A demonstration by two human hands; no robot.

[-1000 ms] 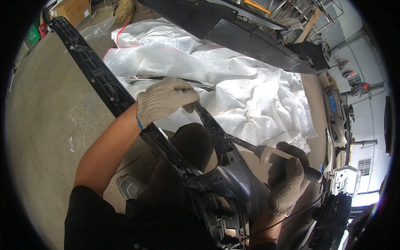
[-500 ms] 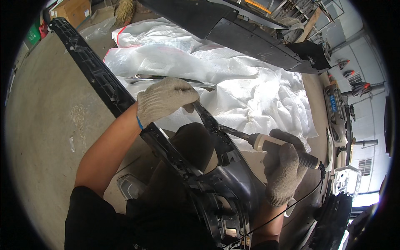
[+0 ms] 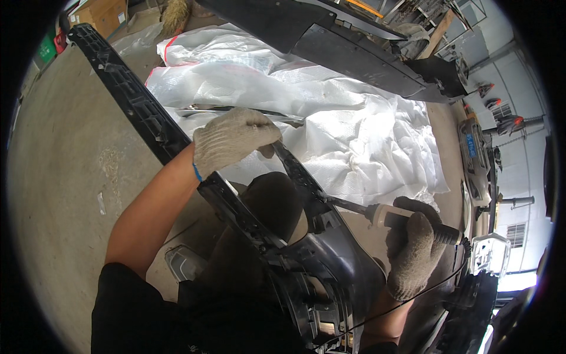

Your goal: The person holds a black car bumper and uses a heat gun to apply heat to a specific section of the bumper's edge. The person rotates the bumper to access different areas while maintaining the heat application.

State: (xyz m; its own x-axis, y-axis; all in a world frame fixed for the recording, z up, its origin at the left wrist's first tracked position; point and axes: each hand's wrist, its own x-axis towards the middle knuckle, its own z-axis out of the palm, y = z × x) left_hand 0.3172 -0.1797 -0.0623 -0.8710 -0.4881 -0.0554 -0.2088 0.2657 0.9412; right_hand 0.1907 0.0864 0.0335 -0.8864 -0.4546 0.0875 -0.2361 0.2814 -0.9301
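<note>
A large black plastic car bumper [image 3: 336, 256] lies across my lap, with a ribbed arm running to the far left and a narrower strip beside it. At the tip of that strip, my left hand [image 3: 232, 141], in a knit work glove, has its fingers closed on the plastic. My right hand [image 3: 414, 253], also gloved, is wrapped round a corded heat gun [image 3: 386, 216] with a cream and black body. Its long, thin nozzle points left, and the tip meets or nearly meets the strip. Whether it touches I cannot tell.
White woven sheeting [image 3: 365, 147] covers the floor ahead. Beyond it stands a long dark panel [image 3: 354, 53]. A black cord [image 3: 407, 302] runs from the tool past my right forearm. At the right are car parts [image 3: 474, 156]; a cardboard box [image 3: 101, 16] sits far left.
My right hand and the heat gun have shifted right and slightly nearer, so the nozzle tip is farther down the strip. My left hand has stayed on the strip's end.
</note>
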